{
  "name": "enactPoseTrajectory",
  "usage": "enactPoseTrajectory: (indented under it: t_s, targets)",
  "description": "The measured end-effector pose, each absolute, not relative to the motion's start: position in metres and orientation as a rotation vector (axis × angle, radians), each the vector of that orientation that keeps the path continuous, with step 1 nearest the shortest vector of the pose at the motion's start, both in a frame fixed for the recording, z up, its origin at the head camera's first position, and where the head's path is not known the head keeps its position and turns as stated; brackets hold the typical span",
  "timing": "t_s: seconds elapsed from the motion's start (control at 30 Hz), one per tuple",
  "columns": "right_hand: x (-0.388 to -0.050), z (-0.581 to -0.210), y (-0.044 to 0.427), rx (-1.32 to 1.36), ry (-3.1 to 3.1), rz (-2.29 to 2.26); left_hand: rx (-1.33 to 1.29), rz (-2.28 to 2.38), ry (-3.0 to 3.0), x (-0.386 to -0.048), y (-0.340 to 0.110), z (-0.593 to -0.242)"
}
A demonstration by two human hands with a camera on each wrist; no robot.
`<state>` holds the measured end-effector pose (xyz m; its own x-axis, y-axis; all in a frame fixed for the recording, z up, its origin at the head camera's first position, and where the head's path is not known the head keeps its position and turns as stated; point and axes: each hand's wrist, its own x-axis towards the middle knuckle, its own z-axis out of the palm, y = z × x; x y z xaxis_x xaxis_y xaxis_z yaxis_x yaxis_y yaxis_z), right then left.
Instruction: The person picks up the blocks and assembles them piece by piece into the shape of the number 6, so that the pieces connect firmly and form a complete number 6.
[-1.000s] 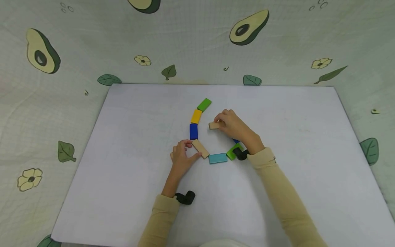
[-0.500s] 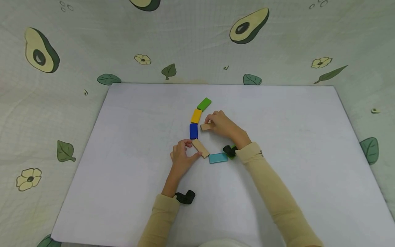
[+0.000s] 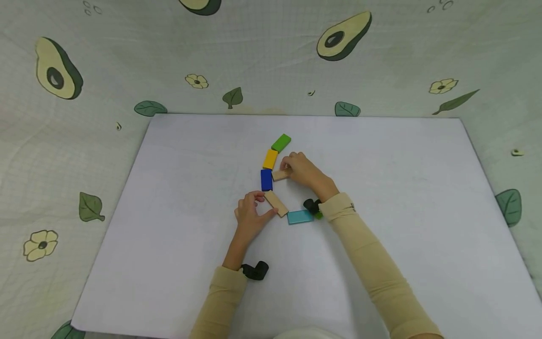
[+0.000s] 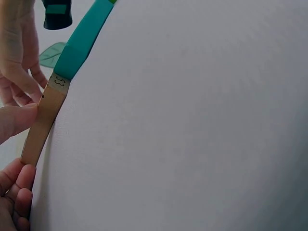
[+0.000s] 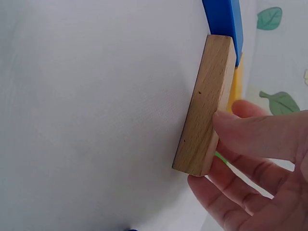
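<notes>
In the head view my left hand [image 3: 250, 216] holds a plain wooden block [image 3: 276, 204] lying flat, index finger at its upper end and thumb by its lower end. My right hand [image 3: 302, 170] pinches a second wooden block [image 5: 204, 106] between thumb and fingers. That block's far end meets the side of a blue block [image 3: 266, 180]. Beyond the blue one, a yellow block [image 3: 270, 159] and a green block [image 3: 281, 143] continue a curved row. A turquoise block [image 4: 84, 41] adjoins the left hand's block. Another green block [image 3: 319, 215] is mostly hidden by the right wrist's camera.
The blocks lie on a white tabletop [image 3: 169, 235]. Behind and beside it hangs a pale cloth [image 3: 271, 56] printed with avocados and leaves. A black wrist camera [image 3: 256, 271] sits on the left wrist, and another [image 3: 312, 206] on the right.
My right hand has moved left with its wooden block, lowering it until its end reaches the blue block. The left hand has stayed in place.
</notes>
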<state>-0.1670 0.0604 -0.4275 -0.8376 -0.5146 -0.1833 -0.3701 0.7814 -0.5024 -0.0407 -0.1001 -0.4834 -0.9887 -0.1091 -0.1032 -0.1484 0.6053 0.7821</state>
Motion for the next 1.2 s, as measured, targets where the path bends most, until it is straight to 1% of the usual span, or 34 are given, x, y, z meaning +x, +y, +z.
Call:
enactPoseTrajectory:
  t_s: [0.27,0.67,1.03,1.2]
  targets:
    - [-0.168,-0.428,0.061,-0.643,2.64,-0.651,-0.229,1.357,2.774,-0.04,-0.1,-0.483]
    - [-0.167,-0.425,0.062,-0.673,2.649,-0.615,-0.258,1.354,2.751,-0.041,-0.099,-0.477]
    - [-0.167,-0.426,0.067,-0.651,2.629,-0.732,-0.27,1.348,2.749,-0.041,-0.099,-0.478]
    - [-0.165,-0.419,0.077,-0.619,2.626,-0.808,-0.262,1.349,2.754,-0.041,-0.099,-0.478]
